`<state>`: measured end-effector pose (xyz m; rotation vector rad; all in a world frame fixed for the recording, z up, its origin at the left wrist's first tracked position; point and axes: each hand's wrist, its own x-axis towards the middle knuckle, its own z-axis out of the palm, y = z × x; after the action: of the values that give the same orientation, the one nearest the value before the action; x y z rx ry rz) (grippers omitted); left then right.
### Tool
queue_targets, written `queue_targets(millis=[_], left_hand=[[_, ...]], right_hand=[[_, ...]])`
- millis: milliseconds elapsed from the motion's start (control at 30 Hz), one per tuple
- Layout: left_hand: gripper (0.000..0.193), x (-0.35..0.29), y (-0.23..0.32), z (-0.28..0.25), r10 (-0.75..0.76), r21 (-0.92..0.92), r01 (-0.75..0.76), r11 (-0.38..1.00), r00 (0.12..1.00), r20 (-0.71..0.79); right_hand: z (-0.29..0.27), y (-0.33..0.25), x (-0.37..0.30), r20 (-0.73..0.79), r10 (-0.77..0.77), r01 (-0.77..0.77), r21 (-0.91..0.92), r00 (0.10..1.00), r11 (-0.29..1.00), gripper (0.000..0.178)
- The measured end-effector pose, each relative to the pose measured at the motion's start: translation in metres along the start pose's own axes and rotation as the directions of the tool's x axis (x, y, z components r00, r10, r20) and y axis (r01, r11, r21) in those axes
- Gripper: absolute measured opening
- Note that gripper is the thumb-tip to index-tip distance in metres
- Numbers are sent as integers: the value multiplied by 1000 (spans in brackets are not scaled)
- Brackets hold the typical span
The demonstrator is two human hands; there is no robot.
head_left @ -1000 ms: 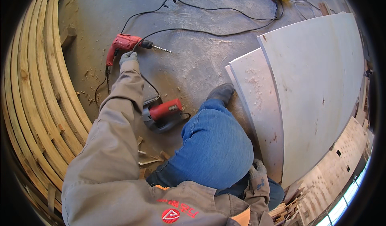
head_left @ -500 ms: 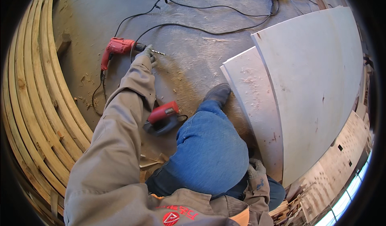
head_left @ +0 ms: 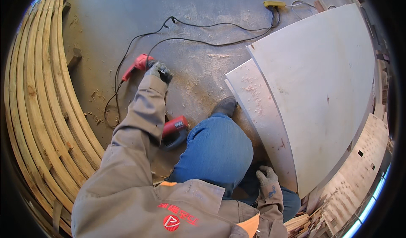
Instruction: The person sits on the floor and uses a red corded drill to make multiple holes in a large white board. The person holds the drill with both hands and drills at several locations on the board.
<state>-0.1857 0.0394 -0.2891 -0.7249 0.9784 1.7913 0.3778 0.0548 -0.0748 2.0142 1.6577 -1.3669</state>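
Note:
My left hand (head_left: 160,71), in a grey work glove, is closed around the front end of a red corded power drill (head_left: 139,64). The drill's body and handle point left and down, and the glove hides its chuck and most of the bit. My gloved right hand (head_left: 267,176) rests by my bent right leg, close to the lower edge of the white boards, fingers apart and nothing in it. Between my left forearm and my blue-jeaned knee lies a second power tool (head_left: 174,127), red and dark grey, partly covered by the sleeve.
Long wooden strips (head_left: 46,94) are stacked at the left. Large curved white boards (head_left: 317,77) lie overlapped at the right, beside a perforated plywood panel (head_left: 353,174) and wood scraps. A black cable (head_left: 220,44) runs across the floor to a yellow socket block (head_left: 274,4). Shavings litter the floor.
My left hand has closed on the drill's front end, and the drill has turned, its handle now slanting down to the left. My right hand has shifted slightly, and the whole view has moved a little.

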Motion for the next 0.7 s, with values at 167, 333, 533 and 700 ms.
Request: queue_targets(millis=[167,333,533,700], left_hand=[[19,-114,-1,26,-218,107,201,974,959,182],[13,-207,-8,53,-402,318,299,900,853,333],[14,-314,-8,94,-331,455,130,881,856,396],[22,-423,-15,119,-150,469,-215,857,766,625]], right_hand=[[-10,-48,-40,-28,-58,56,-63,998,996,37],[-20,-23,-65,-136,-243,243,-21,960,970,36],[-44,-42,-112,-262,-327,392,250,908,886,33],[-62,-70,-133,-322,-506,600,423,800,679,47]])
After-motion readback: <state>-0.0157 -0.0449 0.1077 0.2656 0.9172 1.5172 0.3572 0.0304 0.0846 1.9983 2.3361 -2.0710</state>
